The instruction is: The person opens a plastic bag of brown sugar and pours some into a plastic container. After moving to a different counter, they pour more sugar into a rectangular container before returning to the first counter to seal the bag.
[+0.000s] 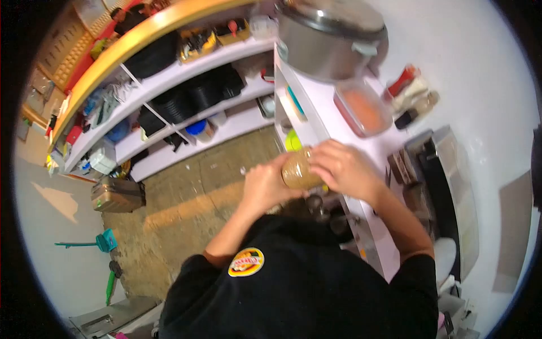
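A clear rounded container (297,170) with tan-brown, speckled contents is held between my hands in front of my chest. My left hand (265,183) wraps around its near left side, thumb along the lower edge. My right hand (345,169) closes over the opposite end, fingers curled and covering that part. Behind the container, a bright yellow-green round item (292,140) shows on the shelf unit. On the white counter (324,121) beyond my right hand stands a clear tub with orange contents (363,108).
A large steel cooker (333,42) stands at the counter's far end, with several sauce bottles (415,90) by the wall. A curved shelf unit (186,73) holds black containers and utensils. On the floor are a brown case (117,194) and a teal dustpan (106,240). A person (132,17) is beyond the shelf.
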`<move>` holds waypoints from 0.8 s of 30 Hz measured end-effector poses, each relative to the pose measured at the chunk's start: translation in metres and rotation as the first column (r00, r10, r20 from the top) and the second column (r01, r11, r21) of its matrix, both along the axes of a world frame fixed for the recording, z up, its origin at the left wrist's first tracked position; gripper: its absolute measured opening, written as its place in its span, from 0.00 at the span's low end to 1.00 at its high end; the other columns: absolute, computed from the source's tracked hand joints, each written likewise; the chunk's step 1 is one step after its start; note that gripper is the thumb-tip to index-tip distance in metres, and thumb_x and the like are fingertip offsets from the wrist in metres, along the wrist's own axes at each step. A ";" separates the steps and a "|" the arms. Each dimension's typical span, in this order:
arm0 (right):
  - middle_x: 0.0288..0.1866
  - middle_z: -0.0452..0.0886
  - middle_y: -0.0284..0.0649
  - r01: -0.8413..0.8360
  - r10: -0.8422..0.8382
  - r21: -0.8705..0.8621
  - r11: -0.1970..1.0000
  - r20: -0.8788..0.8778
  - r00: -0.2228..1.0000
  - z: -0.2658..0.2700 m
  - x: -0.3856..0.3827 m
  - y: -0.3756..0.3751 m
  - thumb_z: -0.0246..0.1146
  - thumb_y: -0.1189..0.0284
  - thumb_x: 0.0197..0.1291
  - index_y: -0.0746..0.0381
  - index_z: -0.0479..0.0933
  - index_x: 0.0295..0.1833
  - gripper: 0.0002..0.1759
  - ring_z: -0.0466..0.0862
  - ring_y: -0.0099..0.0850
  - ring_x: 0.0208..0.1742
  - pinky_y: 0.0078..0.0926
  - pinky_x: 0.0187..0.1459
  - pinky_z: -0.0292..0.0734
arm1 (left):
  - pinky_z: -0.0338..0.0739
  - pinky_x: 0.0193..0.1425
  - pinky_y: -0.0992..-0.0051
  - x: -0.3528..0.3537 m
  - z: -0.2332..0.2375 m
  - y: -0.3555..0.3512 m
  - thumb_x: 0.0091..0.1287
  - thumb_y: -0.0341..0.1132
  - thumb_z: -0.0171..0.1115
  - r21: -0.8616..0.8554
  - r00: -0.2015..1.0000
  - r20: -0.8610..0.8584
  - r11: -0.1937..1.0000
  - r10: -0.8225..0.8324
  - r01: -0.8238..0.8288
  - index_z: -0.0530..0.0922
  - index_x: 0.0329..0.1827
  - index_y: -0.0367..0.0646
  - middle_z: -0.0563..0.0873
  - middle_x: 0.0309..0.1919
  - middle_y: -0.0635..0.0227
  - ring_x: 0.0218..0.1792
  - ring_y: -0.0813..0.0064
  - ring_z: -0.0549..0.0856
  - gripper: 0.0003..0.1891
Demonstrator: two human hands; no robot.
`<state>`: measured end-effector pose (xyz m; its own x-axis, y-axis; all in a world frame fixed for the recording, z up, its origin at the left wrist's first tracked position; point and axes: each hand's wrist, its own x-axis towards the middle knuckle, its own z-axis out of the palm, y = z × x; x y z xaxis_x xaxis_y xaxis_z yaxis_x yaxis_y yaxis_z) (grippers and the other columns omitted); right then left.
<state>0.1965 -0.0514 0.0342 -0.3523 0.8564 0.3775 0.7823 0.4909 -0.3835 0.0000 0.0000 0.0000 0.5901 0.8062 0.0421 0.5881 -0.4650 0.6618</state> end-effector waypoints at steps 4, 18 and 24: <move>0.36 0.78 0.41 -0.067 0.066 0.078 0.995 0.020 0.998 0.011 -0.001 0.009 0.65 0.78 0.47 0.66 0.79 0.34 0.06 0.77 0.38 0.42 0.31 0.43 0.77 | 0.80 0.40 0.62 0.003 0.005 0.007 0.33 0.54 0.79 0.062 0.999 0.041 0.998 -0.006 0.003 0.76 0.57 0.51 0.86 0.33 0.56 0.34 0.54 0.86 0.43; 0.35 0.77 0.41 -0.120 0.119 0.005 0.993 0.081 0.990 0.019 -0.012 0.017 0.63 0.76 0.47 0.64 0.76 0.33 0.06 0.77 0.38 0.43 0.33 0.47 0.76 | 0.81 0.40 0.61 -0.007 0.007 0.000 0.36 0.53 0.77 0.020 0.999 -0.006 0.999 0.033 -0.033 0.76 0.57 0.53 0.86 0.32 0.57 0.34 0.55 0.86 0.40; 0.37 0.76 0.39 -0.116 0.115 0.006 0.993 0.115 0.987 0.011 -0.006 0.018 0.63 0.77 0.45 0.64 0.75 0.34 0.08 0.77 0.37 0.44 0.31 0.45 0.78 | 0.80 0.39 0.60 -0.006 0.004 0.002 0.36 0.54 0.77 0.012 0.998 0.012 0.998 0.055 -0.055 0.76 0.57 0.53 0.86 0.31 0.55 0.33 0.54 0.86 0.40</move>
